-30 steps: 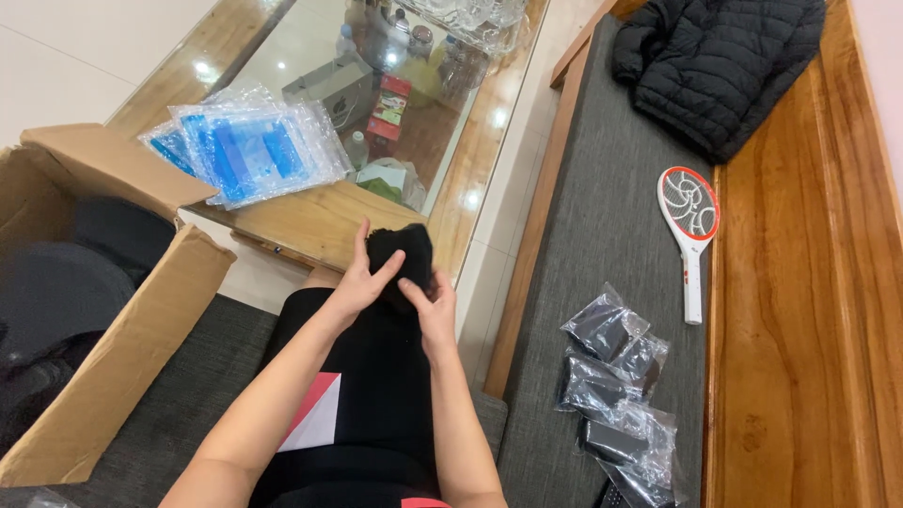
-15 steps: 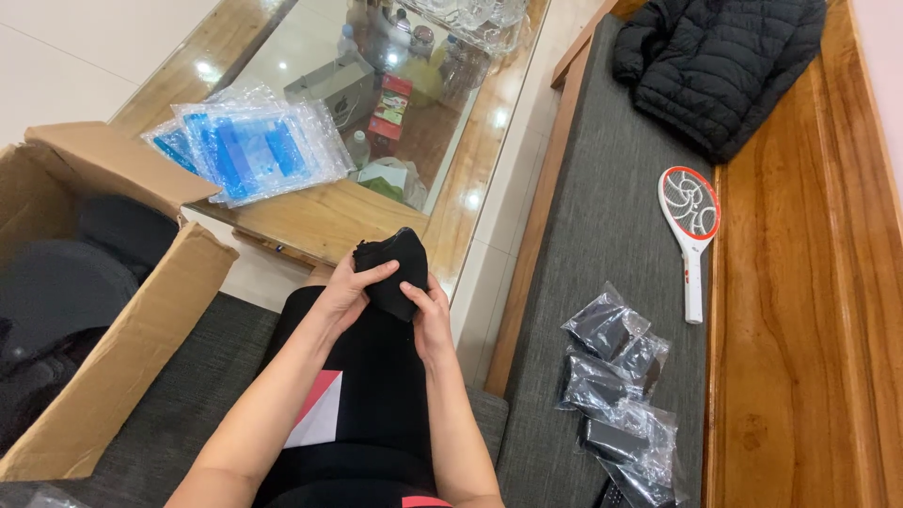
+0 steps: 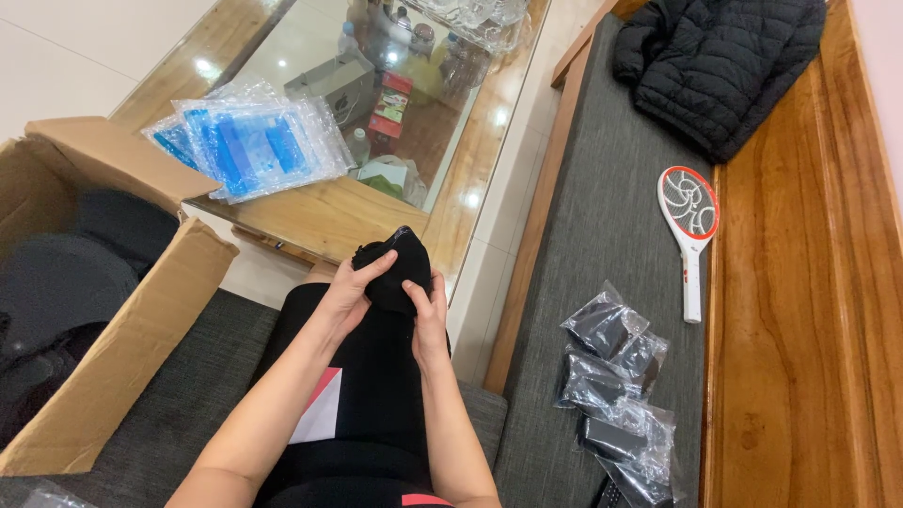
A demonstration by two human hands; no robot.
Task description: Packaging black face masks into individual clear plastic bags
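Over the knee, just short of the glass-topped surface (image 3: 329,221) edge, both hands clench a folded black cloth (image 3: 403,263). Left hand (image 3: 350,292) has its grip closed on the cloth's near left side; right hand (image 3: 430,315) pinches it from the right and below. An open cardboard box (image 3: 141,329) crowds the left, its flap near the left forearm. Bagged dark items (image 3: 611,376) and an electric swatter (image 3: 689,226) lie well apart on the grey cushion (image 3: 602,216), with bare cushion between them and the hands.
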